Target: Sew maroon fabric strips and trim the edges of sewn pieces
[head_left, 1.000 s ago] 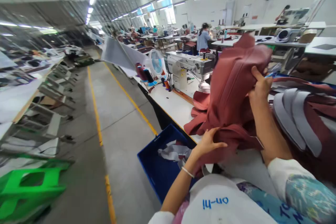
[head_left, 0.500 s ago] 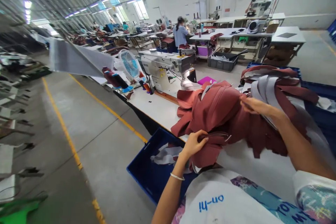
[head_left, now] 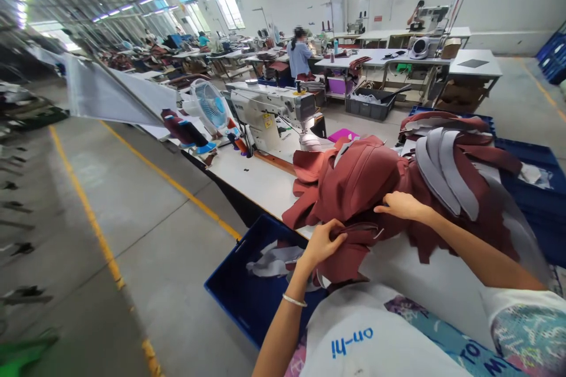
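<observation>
Loosely bunched reddish material [head_left: 356, 179], smooth, seamed, 2 hands [head_left: 324, 244] at its edge

passage: tabletop [head_left: 260, 184] left of red pieces [head_left: 358, 179] | obstacles: those pieces, sewing machine [head_left: 262, 111] beyond

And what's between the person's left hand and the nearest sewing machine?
The head view shows red pieces beyond the left hand, then some white tabletop and a brown strip before the sewing machine.

Head cam looks fwd & down, close above L hand [head_left: 322, 242] & R hand [head_left: 405, 206]
</observation>
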A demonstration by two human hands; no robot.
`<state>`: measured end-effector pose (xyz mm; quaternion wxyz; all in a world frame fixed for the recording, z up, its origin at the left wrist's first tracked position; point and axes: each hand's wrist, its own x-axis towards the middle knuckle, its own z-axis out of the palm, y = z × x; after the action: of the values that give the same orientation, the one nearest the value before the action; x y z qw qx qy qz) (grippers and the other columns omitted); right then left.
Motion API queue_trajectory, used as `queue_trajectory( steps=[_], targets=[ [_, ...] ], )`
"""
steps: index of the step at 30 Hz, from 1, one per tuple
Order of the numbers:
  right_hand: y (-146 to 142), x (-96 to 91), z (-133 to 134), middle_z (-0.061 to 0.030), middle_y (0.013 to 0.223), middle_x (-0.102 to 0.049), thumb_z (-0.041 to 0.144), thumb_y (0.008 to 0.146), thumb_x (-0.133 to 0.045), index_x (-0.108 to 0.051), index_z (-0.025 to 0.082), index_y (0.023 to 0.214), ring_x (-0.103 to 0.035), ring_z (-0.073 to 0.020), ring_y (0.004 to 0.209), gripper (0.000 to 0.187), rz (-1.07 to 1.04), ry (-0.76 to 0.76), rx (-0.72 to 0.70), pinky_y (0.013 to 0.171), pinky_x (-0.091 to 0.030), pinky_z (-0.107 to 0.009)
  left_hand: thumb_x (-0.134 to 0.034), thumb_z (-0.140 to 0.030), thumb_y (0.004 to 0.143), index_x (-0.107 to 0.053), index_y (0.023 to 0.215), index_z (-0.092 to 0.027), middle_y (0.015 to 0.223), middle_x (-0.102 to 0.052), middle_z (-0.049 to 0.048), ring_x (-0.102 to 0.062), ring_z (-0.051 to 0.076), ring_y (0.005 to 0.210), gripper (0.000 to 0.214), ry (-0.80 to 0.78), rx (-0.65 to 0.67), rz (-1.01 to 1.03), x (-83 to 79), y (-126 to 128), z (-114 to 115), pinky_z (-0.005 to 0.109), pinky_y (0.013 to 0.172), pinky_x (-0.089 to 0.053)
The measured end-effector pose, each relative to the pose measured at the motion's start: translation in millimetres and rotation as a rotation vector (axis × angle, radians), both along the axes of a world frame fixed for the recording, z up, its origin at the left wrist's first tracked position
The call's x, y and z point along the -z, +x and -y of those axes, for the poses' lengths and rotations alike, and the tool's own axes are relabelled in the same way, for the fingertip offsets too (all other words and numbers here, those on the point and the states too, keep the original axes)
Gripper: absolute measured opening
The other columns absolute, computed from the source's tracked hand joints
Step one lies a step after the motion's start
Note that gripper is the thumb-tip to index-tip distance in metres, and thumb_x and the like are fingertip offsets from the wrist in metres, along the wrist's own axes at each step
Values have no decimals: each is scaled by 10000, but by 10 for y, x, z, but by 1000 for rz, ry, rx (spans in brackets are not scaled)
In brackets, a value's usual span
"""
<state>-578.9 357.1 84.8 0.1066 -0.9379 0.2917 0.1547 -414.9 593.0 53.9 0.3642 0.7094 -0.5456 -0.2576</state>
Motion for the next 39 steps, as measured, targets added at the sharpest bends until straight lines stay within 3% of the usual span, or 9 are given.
queue_trajectory(
  steps=[7, 13, 16, 21, 26, 29, 32, 35, 39],
  targets=[
    [-141, -111, 0, -146, 829, -688, 573, 901, -456, -675, 162, 785, -668, -263, 760, 480, 18, 1, 13, 626, -448, -311, -577, -327, 836, -575, 908, -191, 836, -687, 34, -626, 178, 763, 154, -15, -26, -5, 43, -10, -37, 267, 698, -423],
    [-244, 67, -171, 3, 472, -510, 729, 843, -383, -579, 163, 707, -442, -105, 432, 615, 137, 676, 86, 450, -334, -219, -619, -374, 807, -477, 912, -207, 752, -611, -8, -569, 163, 667, 243, 6, -78, 22, 143, -40, -39, 261, 615, -376],
    [-111, 224, -314, 36, 470, -471, 774, 804, -397, -553, 161, 749, -316, -61, 367, 636, 79, 846, 182, 364, -222, -188, -633, -390, 793, -450, 897, -211, 674, -554, -34, -527, 158, 605, 276, 40, -105, 52, 173, -62, -31, 261, 570, -330],
    [213, 323, -476, 53, 460, -460, 791, 782, -419, -531, 163, 771, -237, -37, 319, 638, 50, 1010, 112, 318, -139, -176, -631, -409, 795, -440, 888, -210, 660, -529, -36, -534, 162, 613, 291, 64, -122, 32, 180, -101, -26, 259, 556, -312],
    [366, 374, -515, 68, 420, -414, 742, 790, -458, -479, 175, 710, -235, -40, 332, 573, 170, 1011, 100, 334, -135, -175, -634, -396, 790, -444, 884, -208, 700, -546, -24, -536, 166, 644, 284, 62, -137, 1, 170, -130, -48, 265, 574, -321],
    [255, 358, -586, 64, 442, -429, 722, 836, -378, -440, 194, 721, -253, -53, 338, 545, 262, 969, 177, 338, -144, -183, -655, -391, 777, -450, 875, -208, 735, -548, -29, -523, 149, 662, 292, 26, -157, -79, 129, -104, -132, 255, 604, -340],
    [61, 236, -785, 46, 478, -480, 680, 893, -298, -401, 211, 711, -317, -75, 346, 514, 305, 874, 97, 354, -220, -201, -739, -429, 704, -451, 885, -205, 738, -522, -48, -501, 126, 668, 407, -25, -211, -219, 16, -45, -278, 236, 627, -354],
    [-59, 26, -1058, 21, 575, -551, 608, 940, -313, -465, 213, 761, -488, -120, 473, 459, 424, 673, -112, 497, -384, -233, -799, -438, 627, -431, 897, -206, 674, -458, -78, -452, 103, 616, 513, -49, -220, -386, -171, 13, -422, 217, 587, -338],
    [6, -214, -1297, -20, 701, -641, 585, 951, -340, -527, 229, 861, -629, -201, 632, 412, 499, 282, -292, 579, -406, -276, -761, -330, 654, -429, 938, -200, 718, -482, -59, -460, 110, 663, 456, -101, -148, -526, -424, 77, -533, 226, 635, -359]
  ],
)
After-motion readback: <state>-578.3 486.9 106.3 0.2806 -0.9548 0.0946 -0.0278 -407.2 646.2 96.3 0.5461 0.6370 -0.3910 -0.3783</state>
